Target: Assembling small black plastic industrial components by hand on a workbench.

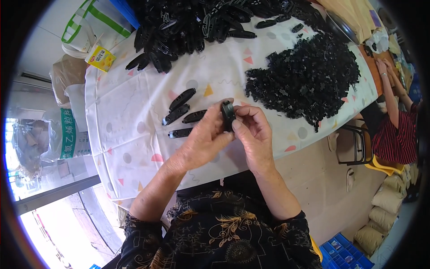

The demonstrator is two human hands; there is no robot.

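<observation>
Above the near part of the table, my left hand [204, 136] is closed round a long black plastic part [227, 115], which stands roughly upright between the hands. My right hand [254, 134] meets it from the other side, thumb and fingertips pinched at the part's edge; anything small between them is hidden. Just left of my left hand, several similar black parts lie on the cloth, among them one black oval part [182, 99] farther off and another black part [180, 133] nearer me. A wide heap of small black clips [309, 76] spreads to the right.
A large pile of long black parts [179, 31] covers the table's far side. A patterned white tablecloth [134, 107] lies beneath. At far left are a yellow box [101, 58] and a green-and-white bag [107, 20]. Another person in a striped top [394, 139] sits at right beside stacked sacks [385, 201].
</observation>
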